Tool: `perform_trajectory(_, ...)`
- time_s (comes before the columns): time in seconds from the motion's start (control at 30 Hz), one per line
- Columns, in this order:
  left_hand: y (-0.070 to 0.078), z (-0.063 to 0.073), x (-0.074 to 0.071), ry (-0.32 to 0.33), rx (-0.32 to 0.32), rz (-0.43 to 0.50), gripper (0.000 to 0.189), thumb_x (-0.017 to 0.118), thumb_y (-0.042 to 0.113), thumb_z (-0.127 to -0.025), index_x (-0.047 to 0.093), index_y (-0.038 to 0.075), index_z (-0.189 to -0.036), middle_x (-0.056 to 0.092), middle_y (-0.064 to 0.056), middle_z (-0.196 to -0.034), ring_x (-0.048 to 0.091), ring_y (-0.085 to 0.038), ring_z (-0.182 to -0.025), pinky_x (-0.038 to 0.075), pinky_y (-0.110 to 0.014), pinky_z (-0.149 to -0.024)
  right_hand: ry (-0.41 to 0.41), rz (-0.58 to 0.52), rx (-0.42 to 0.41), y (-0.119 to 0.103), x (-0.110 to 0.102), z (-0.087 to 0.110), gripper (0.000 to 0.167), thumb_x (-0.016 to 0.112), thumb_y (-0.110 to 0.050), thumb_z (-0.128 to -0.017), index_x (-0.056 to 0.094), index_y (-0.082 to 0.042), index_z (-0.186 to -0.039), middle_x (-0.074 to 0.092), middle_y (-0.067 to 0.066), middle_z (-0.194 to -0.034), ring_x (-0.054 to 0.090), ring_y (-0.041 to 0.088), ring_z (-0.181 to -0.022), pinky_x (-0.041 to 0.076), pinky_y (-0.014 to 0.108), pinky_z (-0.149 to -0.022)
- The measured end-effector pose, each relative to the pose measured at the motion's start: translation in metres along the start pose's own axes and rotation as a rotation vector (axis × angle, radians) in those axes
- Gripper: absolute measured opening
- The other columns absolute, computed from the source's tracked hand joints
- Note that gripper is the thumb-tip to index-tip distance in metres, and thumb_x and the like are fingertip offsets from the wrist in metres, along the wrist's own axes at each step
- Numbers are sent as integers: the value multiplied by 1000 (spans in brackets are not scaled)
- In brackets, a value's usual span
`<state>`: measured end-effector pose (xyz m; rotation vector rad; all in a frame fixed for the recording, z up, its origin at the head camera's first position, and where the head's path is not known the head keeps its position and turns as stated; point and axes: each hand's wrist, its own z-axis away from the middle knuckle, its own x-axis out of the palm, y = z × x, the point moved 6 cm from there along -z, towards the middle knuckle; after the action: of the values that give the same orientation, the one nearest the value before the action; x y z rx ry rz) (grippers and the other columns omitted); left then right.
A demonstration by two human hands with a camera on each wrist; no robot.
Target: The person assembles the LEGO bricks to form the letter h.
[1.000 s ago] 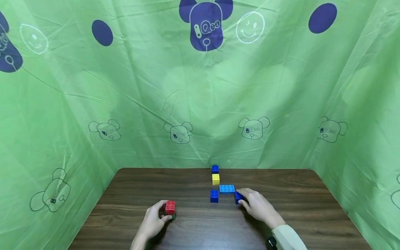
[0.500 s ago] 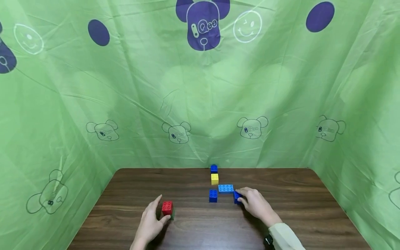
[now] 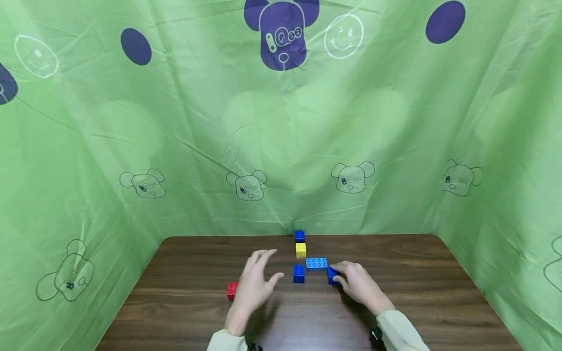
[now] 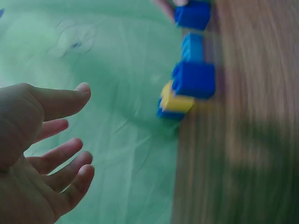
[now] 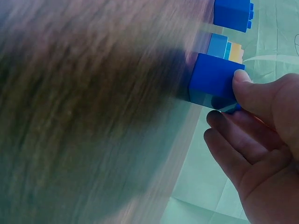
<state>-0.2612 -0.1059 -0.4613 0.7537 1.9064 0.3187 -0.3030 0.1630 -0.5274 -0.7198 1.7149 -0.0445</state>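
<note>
My left hand [image 3: 251, 291] hovers over the table with thumb and fingers spread, holding nothing; the left wrist view also shows the hand [image 4: 44, 158] with bare fingers. To its left sits a red brick [image 3: 231, 291], partly covered by the hand. My right hand [image 3: 361, 287] pinches a dark blue brick [image 3: 332, 276] between thumb and fingers, low at the table, as the right wrist view shows on that same brick [image 5: 216, 80]. Touching or close to it lies a longer light blue brick [image 3: 316, 264]. Another dark blue brick [image 3: 299, 274] stands nearest the left fingertips.
Behind these, a yellow brick [image 3: 300, 250] and a further dark blue brick [image 3: 300, 236] line up toward the back edge of the brown wooden table [image 3: 395, 263]. A green printed cloth [image 3: 281, 122] hangs around the back and sides.
My left hand has let go of the red brick, which sat on a green one, and moved right and forward toward the blue bricks. My right hand keeps its place on the dark blue brick.
</note>
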Motion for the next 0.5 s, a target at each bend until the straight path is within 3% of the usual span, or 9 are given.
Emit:
perform_trajectory(0.13, 6, -8, 38, -131, 12, -22, 56, 84, 21, -84, 63, 12, -135, 61, -11, -131, 61, -32, -119, 51, -51, -98, 11, 4, -6, -1, 0, 1, 29, 78, -6, -87, 75, -2, -116, 75, 11, -112, 72, 28, -104, 58, 42, -87)
perform_trajectory(0.3, 0, -10, 77, -251, 19, -93, 55, 81, 21, -86, 62, 6, -135, 60, -12, -136, 60, -33, -123, 49, -52, -100, 23, -7, -18, -3, -1, 1, 28, 78, -6, -87, 75, -1, -115, 75, 12, -111, 72, 29, -105, 58, 43, -89)
perform_trajectory(0.4, -5, -9, 92, -281, 5, -97, 54, 80, 22, -87, 62, 6, -136, 62, -12, -135, 62, -33, -121, 50, -52, -99, 25, -1, -29, -4, -2, 1, 29, 78, -6, -87, 75, -1, -115, 75, 12, -112, 71, 30, -105, 57, 43, -89)
perform_trajectory(0.5, -7, -10, 100, -268, 8, -87, 50, 81, 21, -87, 64, 6, -131, 66, -11, -127, 65, -32, -114, 52, -51, -95, 30, 10, -29, -3, -1, 2, 29, 78, -7, -87, 75, -1, -115, 75, 12, -112, 71, 29, -105, 57, 43, -90)
